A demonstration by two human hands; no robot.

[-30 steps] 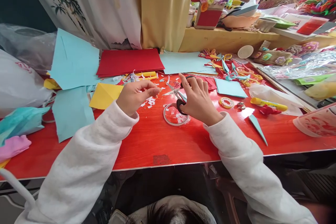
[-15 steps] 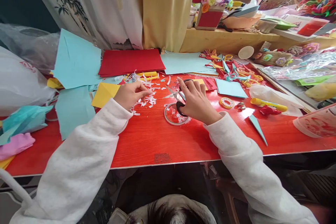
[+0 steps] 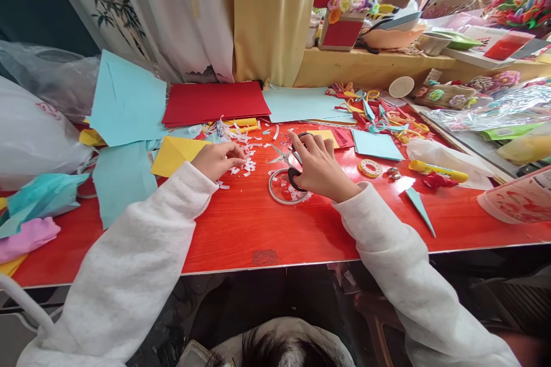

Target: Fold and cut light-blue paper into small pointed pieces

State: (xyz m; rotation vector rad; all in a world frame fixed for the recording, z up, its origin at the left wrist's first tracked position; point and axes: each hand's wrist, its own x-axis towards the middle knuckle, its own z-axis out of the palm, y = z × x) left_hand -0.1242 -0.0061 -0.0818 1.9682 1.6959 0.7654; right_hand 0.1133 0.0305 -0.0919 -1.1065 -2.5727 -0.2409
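My left hand (image 3: 217,160) is closed in a pinch beside a scatter of white paper scraps (image 3: 248,166). Whatever sits between its fingertips, if anything, is too small or hidden to make out. Black-handled scissors (image 3: 284,155) are gripped in my right hand (image 3: 322,167), palm down, their blades spread and pointing left. A roll of clear tape (image 3: 272,188) lies flat just below the scissors. The yellow folded paper (image 3: 174,155) is partly behind my left hand, and another yellow piece (image 3: 323,136) shows beyond my right fingers.
Red sheets (image 3: 215,104) and light blue sheets (image 3: 301,102) lie along the back of the red table (image 3: 241,235). At right are a small blue paper stack (image 3: 376,144), a small tape roll (image 3: 370,168), a yellow glue stick (image 3: 437,171), a blue paper cone (image 3: 419,211) and a pink container (image 3: 516,199).
My left fingers have curled slightly more and turned downward. My right hand and the scissors stay almost in place; the whole view has shifted a little.
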